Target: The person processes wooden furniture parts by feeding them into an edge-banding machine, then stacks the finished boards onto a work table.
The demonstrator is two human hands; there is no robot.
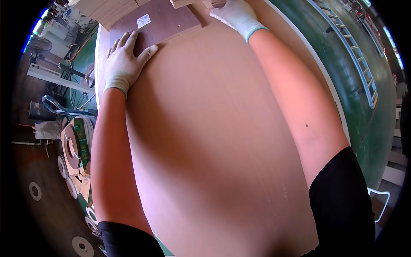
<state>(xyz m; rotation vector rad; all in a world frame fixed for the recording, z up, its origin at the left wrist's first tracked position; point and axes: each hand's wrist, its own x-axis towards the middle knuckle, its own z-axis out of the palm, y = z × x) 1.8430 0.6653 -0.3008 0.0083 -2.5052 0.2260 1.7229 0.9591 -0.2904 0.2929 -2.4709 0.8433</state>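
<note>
A dark brown wooden board (pixel 171 21) with a small white label (pixel 144 20) lies at the far end of a large tan panel surface (pixel 214 128). My left hand (pixel 125 64), in a white work glove, rests at the board's near left corner. Its fingers lie stretched over the board and its thumb is spread along the near edge. My right hand (pixel 235 16), gloved too, is at the top edge of the view. Its thumb and fingers close round the end of a wooden piece (pixel 209 3), mostly cut off by the frame.
Lighter wooden pieces (pixel 105 10) are stacked at the far left. Rolls of edge banding (pixel 72 145) stand on the left, with a fan (pixel 39 43) and a metal frame (pixel 60 78) beyond. A blue ladder-like rail (pixel 349 43) lies on the green floor (pixel 319 38) at right.
</note>
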